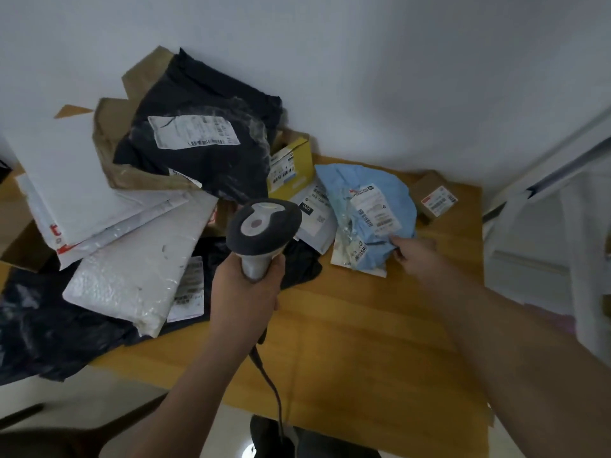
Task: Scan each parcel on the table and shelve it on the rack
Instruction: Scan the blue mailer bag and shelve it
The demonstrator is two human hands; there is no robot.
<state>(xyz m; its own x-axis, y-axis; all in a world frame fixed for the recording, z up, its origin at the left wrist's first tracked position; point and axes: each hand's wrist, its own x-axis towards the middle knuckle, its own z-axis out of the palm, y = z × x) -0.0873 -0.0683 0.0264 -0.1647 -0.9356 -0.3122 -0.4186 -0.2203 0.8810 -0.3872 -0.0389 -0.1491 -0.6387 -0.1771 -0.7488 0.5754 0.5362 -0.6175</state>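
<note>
L hand (246, 289) grips scanner (263, 229), w/ black mailer (201, 143), white padded bags (139, 272) piled left on bench (363, 325). R hand (413, 251) pinches blue parcel (367, 209) edge; yellow box (292, 166) behind. Label beside reads "090".

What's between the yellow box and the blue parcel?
Head view: a white mailer with a black 060 tag lies between the yellow box and the blue parcel, tucked partly under the blue one.

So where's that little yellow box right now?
In the head view, the yellow box sits at the back of the table, wedged between the big black bag on its left and the blue parcel on its right.
</note>
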